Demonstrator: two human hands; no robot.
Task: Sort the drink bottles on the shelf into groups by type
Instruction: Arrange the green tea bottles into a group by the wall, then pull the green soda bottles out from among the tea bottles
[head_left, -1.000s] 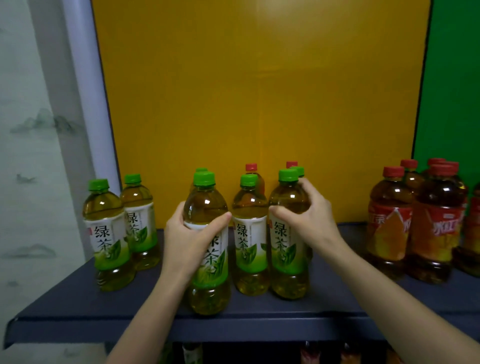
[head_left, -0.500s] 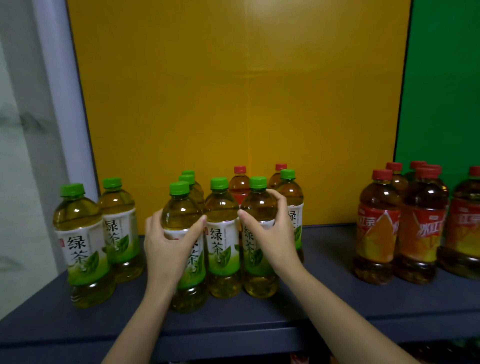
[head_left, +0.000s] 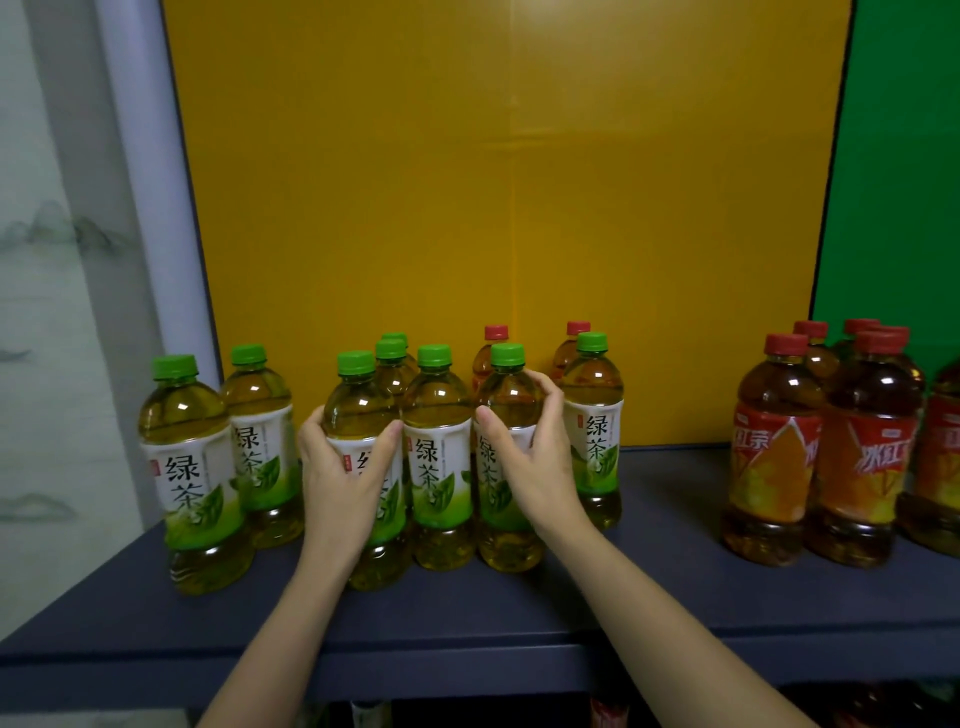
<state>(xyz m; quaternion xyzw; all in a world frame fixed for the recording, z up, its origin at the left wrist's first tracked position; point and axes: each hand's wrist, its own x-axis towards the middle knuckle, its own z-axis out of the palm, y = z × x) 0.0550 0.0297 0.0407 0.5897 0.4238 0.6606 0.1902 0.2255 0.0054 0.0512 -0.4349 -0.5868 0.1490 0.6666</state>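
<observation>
Several green-capped green tea bottles stand in the middle and left of the dark shelf (head_left: 649, 587). My left hand (head_left: 340, 478) grips one green tea bottle (head_left: 361, 410) at its label. My right hand (head_left: 535, 462) grips another green tea bottle (head_left: 511, 405), with an untouched green tea bottle (head_left: 439, 441) between the two. Two red-capped bottles (head_left: 493, 345) stand behind this cluster against the back panel. A group of red tea bottles (head_left: 774, 452) stands at the right. Two more green tea bottles (head_left: 189, 467) stand at the far left.
A yellow back panel (head_left: 509, 208) closes the shelf behind, with a green panel (head_left: 904, 156) to its right and a white post (head_left: 150, 182) at the left. A bare stretch of shelf lies between the green cluster and the red group. More bottles show dimly on a lower shelf.
Both gripped bottles have slid left along the shelf towards the two far-left bottles, and the gap to the red group has widened. Both hands keep their hold.
</observation>
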